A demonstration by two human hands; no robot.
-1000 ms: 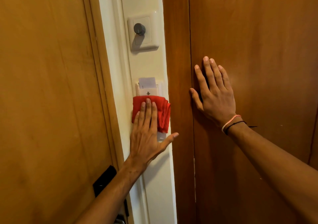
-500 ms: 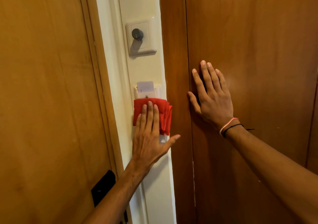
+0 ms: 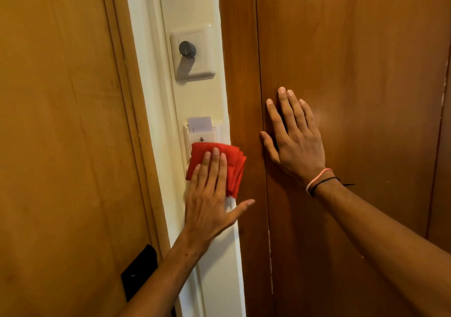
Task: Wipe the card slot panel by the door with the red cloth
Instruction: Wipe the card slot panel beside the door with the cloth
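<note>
The white card slot panel sits on a narrow cream wall strip between two wooden surfaces, with a pale key card standing in its top slot. A folded red cloth covers the panel's lower part. My left hand lies flat on the cloth, fingers together and thumb spread to the right, pressing it against the panel. My right hand rests flat with fingers spread on the dark wooden panel to the right, holding nothing.
Above the card slot is a white wall plate with a grey round knob. A lighter wooden door fills the left, with a black lock plate low on it. Thin bands circle my right wrist.
The cloth and my left hand shifted slightly down the panel, then back up a little. My right hand has stayed flat on the wood; the camera view drifted.
</note>
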